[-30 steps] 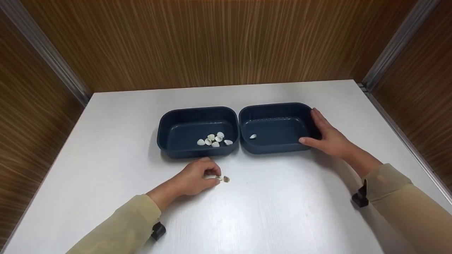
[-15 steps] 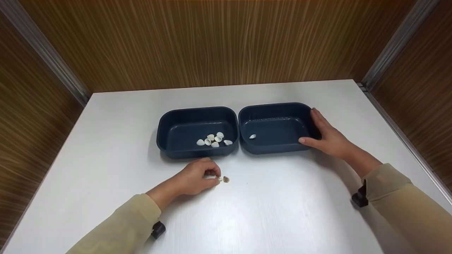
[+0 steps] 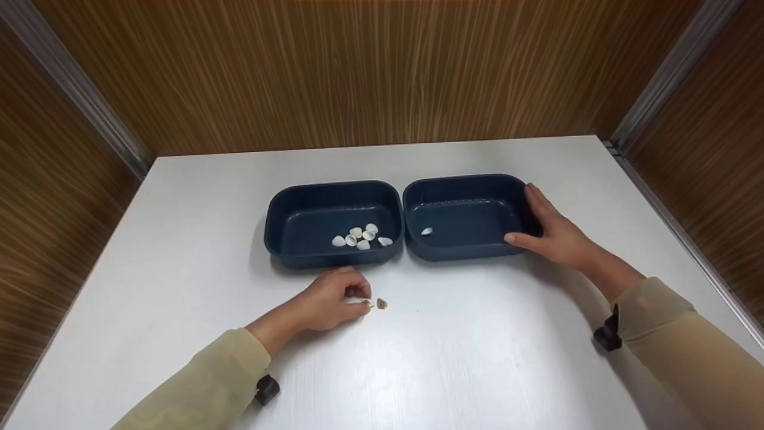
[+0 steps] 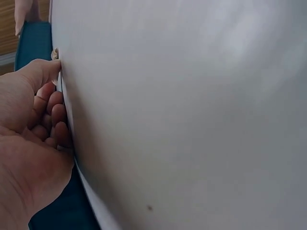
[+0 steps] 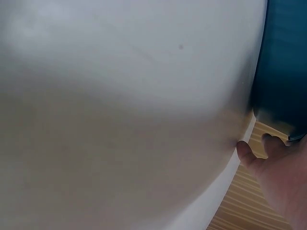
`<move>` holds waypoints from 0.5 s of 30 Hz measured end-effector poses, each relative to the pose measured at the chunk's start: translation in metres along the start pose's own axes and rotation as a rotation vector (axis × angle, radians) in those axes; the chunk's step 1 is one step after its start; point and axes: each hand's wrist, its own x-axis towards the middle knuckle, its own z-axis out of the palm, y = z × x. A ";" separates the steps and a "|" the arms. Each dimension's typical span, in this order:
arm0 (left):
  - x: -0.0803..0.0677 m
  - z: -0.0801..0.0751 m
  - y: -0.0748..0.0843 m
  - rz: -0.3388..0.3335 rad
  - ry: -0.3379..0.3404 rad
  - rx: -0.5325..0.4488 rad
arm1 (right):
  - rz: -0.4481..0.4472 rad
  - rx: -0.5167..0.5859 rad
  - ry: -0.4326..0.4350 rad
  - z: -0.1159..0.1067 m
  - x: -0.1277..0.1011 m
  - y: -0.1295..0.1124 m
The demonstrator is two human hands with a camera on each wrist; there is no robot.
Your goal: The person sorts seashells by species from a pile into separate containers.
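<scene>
The left hand [image 3: 331, 301] rests on the white table [image 3: 179, 239] toward its near edge, fingers curled, pinching a small shell [image 3: 368, 303]. A second loose shell [image 3: 382, 304] lies just beside it on the table. Behind them, at mid-table, stands the left tray [image 3: 280, 209] holding a cluster of white shells [image 3: 362, 235]. The right tray [image 3: 465, 185] touches it and holds one shell [image 3: 427, 231]. The right hand [image 3: 552, 230], fingers straight, presses that tray's right wall. Open table surrounds both trays; wood-grain walls [image 3: 358, 71] enclose the far and side edges. No legible writing.
</scene>
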 end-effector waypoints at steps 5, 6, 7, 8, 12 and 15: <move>-0.001 -0.001 -0.001 -0.007 0.015 -0.026 | 0.003 -0.003 0.001 0.000 0.000 0.000; -0.001 -0.002 -0.001 -0.009 0.017 -0.031 | 0.003 -0.004 0.002 0.000 -0.001 0.000; -0.001 -0.002 0.000 -0.015 0.018 -0.035 | 0.003 -0.005 0.002 0.001 -0.001 0.000; -0.002 -0.003 0.000 -0.021 0.018 -0.040 | 0.003 -0.007 0.003 0.001 -0.001 -0.001; -0.003 -0.006 0.003 -0.032 0.026 -0.047 | 0.004 -0.005 0.003 0.001 -0.001 -0.002; -0.003 -0.008 0.007 -0.019 0.029 -0.043 | 0.009 0.003 0.001 0.001 -0.001 -0.002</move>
